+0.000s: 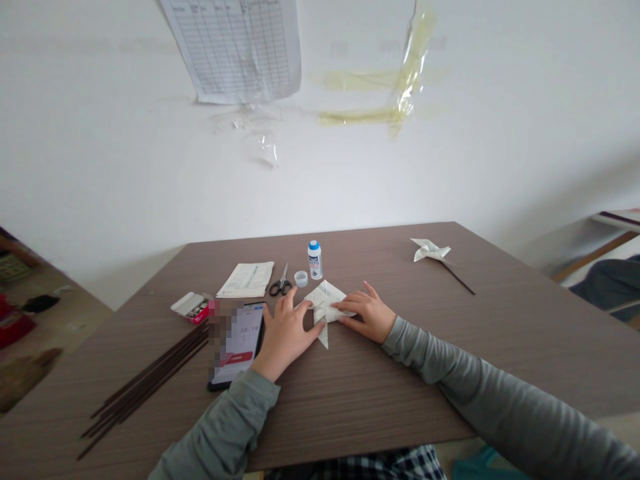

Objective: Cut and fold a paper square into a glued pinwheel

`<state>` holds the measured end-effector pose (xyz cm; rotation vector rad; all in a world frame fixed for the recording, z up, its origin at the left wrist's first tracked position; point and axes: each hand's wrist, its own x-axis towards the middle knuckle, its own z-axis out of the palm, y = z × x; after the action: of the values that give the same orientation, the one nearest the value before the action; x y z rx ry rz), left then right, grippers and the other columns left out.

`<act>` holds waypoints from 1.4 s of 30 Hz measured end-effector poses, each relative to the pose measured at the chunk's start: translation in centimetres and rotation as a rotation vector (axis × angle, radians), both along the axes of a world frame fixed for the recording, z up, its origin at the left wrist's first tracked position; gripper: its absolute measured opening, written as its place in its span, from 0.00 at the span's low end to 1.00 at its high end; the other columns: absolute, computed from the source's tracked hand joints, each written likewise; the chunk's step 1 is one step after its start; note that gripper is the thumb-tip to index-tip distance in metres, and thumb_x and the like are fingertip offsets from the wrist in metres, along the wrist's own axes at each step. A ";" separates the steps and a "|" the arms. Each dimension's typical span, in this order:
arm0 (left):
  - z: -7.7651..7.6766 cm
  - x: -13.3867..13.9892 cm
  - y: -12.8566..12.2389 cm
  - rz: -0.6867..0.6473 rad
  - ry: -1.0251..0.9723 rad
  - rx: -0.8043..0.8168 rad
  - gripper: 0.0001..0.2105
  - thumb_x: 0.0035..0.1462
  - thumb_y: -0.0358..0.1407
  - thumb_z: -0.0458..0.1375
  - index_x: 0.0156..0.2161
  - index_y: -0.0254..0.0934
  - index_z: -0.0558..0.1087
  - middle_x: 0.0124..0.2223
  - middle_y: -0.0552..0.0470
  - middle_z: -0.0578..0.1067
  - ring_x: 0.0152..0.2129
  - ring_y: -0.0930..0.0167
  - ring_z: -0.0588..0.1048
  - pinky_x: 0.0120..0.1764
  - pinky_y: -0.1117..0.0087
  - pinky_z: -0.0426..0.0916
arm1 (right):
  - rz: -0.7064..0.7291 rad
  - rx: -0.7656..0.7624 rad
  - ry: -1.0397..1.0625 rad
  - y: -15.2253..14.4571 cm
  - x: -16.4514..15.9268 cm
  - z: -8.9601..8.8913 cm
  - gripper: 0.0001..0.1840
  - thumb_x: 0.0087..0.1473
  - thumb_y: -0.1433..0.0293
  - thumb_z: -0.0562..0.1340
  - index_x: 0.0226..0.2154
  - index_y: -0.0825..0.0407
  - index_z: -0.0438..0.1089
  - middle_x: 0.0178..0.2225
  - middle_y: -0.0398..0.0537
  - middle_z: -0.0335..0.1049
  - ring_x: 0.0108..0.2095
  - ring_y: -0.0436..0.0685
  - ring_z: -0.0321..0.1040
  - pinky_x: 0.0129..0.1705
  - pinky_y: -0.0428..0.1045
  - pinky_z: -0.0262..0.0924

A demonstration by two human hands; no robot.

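One left hand [286, 333], one right hand [371, 313], both half open, fingers touching folded paper [325, 293]

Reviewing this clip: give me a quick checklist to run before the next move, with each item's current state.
1. Left hand and right hand both at the folded paper: ok.
2. Bottle upright: ok, standing beyond the paper.
3. Scissors pointing away from the person: ok, though the handles lie close to the left hand.
4. Phone clear of the left hand in this view: not ok, the hand overlaps its edge.
5. Pinwheel apart from both hands: ok, off to the right.
6. Paper's folds stuck down: cannot tell.
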<state>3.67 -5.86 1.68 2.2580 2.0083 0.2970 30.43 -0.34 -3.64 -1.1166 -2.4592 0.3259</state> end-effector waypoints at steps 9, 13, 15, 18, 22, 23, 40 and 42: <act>0.2 -0.8 0.3 0.002 -0.011 -0.056 0.24 0.80 0.43 0.74 0.76 0.50 0.90 0.92 0.33 0.70 0.90 0.33 0.67 0.88 0.18 0.59 | -0.123 0.173 0.147 1.5 1.3 -1.5 0.20 0.83 0.66 0.69 0.69 0.40 0.91 0.59 0.55 0.96 0.61 0.70 0.92 0.91 0.85 0.56; -0.1 -1.1 0.4 -0.041 -0.016 -0.052 0.27 0.80 0.41 0.73 0.80 0.53 0.87 0.91 0.32 0.71 0.88 0.30 0.69 0.85 0.13 0.60 | -0.079 0.101 0.100 2.1 1.9 -1.4 0.25 0.81 0.70 0.67 0.72 0.41 0.89 0.70 0.61 0.92 0.71 0.71 0.88 0.89 0.84 0.61; -0.2 -1.2 0.5 -0.046 -0.019 -0.038 0.30 0.80 0.40 0.73 0.82 0.54 0.85 0.91 0.33 0.72 0.88 0.29 0.69 0.84 0.12 0.62 | -0.024 0.058 0.075 2.4 1.9 -1.5 0.29 0.79 0.72 0.67 0.74 0.41 0.88 0.76 0.60 0.88 0.77 0.72 0.84 0.89 0.83 0.62; -0.5 -1.3 0.7 -0.038 -0.014 -0.005 0.32 0.80 0.37 0.72 0.84 0.53 0.83 0.90 0.34 0.73 0.88 0.33 0.70 0.86 0.16 0.62 | 0.040 0.010 0.023 2.4 1.7 -1.7 0.32 0.77 0.74 0.66 0.76 0.39 0.87 0.81 0.59 0.83 0.83 0.73 0.79 0.88 0.85 0.62; -0.9 -1.4 0.9 -0.036 -0.032 0.061 0.31 0.80 0.35 0.71 0.82 0.51 0.84 0.88 0.35 0.77 0.86 0.37 0.74 0.88 0.19 0.61 | 0.028 -0.004 -0.058 1.9 1.4 -1.6 0.30 0.82 0.72 0.62 0.74 0.38 0.88 0.80 0.58 0.84 0.82 0.74 0.79 0.90 0.91 0.52; -1.0 -1.4 0.9 -0.042 -0.045 0.078 0.30 0.79 0.34 0.71 0.81 0.50 0.85 0.87 0.35 0.78 0.85 0.37 0.75 0.87 0.19 0.61 | 0.013 0.004 -0.074 1.8 1.3 -1.6 0.29 0.83 0.72 0.62 0.74 0.38 0.88 0.80 0.58 0.85 0.81 0.75 0.80 0.90 0.93 0.49; -1.8 -0.6 0.5 -0.132 -0.158 0.154 0.20 0.75 0.34 0.75 0.68 0.46 0.93 0.76 0.35 0.88 0.78 0.38 0.83 0.84 0.17 0.67 | -0.128 0.125 -0.189 0.2 0.5 -0.3 0.21 0.84 0.65 0.70 0.70 0.34 0.91 0.64 0.55 0.89 0.67 0.72 0.82 0.89 0.93 0.48; -1.6 -0.4 0.4 -0.124 -0.149 0.128 0.20 0.75 0.33 0.75 0.68 0.46 0.93 0.76 0.35 0.88 0.78 0.38 0.83 0.84 0.17 0.66 | -0.123 0.121 -0.182 0.3 0.5 -0.4 0.21 0.84 0.65 0.70 0.70 0.34 0.91 0.64 0.55 0.88 0.66 0.71 0.82 0.89 0.92 0.49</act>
<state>3.25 -5.44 0.10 2.3449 1.8167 0.5783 30.91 -0.05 -4.05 -1.2883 -2.5112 0.0385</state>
